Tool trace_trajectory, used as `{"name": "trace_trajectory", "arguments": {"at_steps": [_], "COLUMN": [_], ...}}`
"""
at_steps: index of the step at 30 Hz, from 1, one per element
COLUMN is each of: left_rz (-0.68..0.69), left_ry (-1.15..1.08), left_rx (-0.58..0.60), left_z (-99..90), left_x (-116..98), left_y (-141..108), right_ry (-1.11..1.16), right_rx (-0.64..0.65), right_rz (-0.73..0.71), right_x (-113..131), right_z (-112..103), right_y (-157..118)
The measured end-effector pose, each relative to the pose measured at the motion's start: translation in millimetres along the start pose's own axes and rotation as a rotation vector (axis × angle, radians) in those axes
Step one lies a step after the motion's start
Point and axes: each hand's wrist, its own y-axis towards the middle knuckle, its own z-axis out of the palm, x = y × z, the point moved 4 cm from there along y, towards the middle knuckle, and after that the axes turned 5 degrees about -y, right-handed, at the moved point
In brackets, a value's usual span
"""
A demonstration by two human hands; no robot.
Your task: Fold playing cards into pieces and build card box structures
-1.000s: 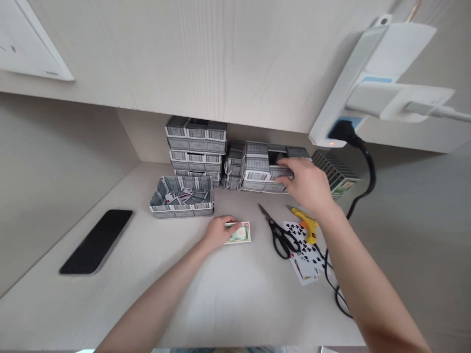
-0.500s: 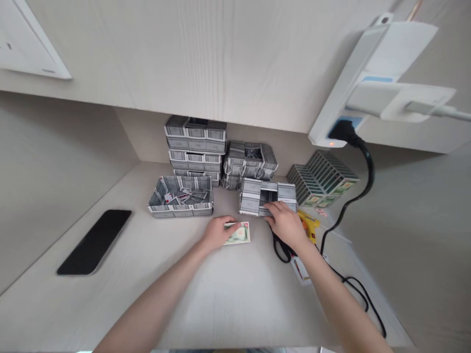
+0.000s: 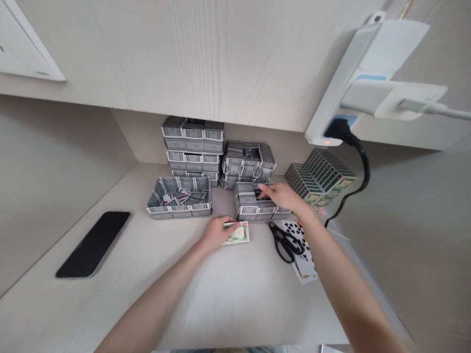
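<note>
On the tabletop my left hand [image 3: 220, 231] closes round a green-and-white card pack [image 3: 237, 233], thumb lying over its top. To the right, a grey patterned box [image 3: 253, 212] with an opening in its top sits on the table; it looks built from playing cards. My right hand [image 3: 283, 195] rests over this box, fingers stretched out and apart by the opening. Black-handled scissors [image 3: 283, 241] lie in front of the box, partly over loose playing cards [image 3: 304, 268]. An open grey card tray [image 3: 179, 214] with card pieces inside stands left of my left hand.
Several similar grey boxes [image 3: 195, 142] are stacked at the back, with more boxes [image 3: 248, 159] beside them. Green-edged card stacks [image 3: 320, 176] stand at the back right. A phone [image 3: 93, 243] lies left. Above right hangs a power strip [image 3: 346, 83] with a black cord [image 3: 362, 162].
My right hand has moved up over the grey box, whose front side now shows. The scissors and loose cards have come into fuller view; the yellow tool is now mostly hidden. My left hand stays put.
</note>
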Motion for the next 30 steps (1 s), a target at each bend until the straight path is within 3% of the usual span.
{"name": "trace_trajectory", "arguments": {"at_steps": [7, 12, 16, 21, 22, 24, 27, 28, 30], "left_rz": [0.019, -0.008, 0.007, 0.035, 0.037, 0.044, 0.047, 0.041, 0.029], "left_ry": [0.008, 0.008, 0.020, 0.037, 0.039, 0.035, 0.020, 0.013, -0.009], "left_rx": [-0.016, -0.015, -0.005, -0.010, -0.011, -0.015, -0.019, -0.016, -0.013], "left_z": [-0.2, 0.2, 0.8, 0.7, 0.6, 0.1, -0.9, -1.0, -1.2], "left_x": [1, 2, 2, 2, 3, 2, 2, 3, 4], "left_y": [0, 0, 0, 0, 0, 0, 1, 1, 2], "right_ry": [0.042, 0.043, -0.056, 0.002, 0.041, 0.107, 0.207, 0.250, 0.292], "right_rx": [-0.125, -0.216, -0.264, 0.022, -0.009, -0.200, -0.446, -0.428, -0.256], "right_rz": [0.096, 0.060, 0.018, -0.126, -0.154, -0.152, -0.018, 0.034, 0.055], "right_x": [-3, -6, -10, -3, 0, 5, 9, 11, 18], "right_z": [-34, -38, -26, 9, 10, 6, 2, 6, 24], "right_y": [2, -2, -5, -12, -14, -20, -35, -40, -51]}}
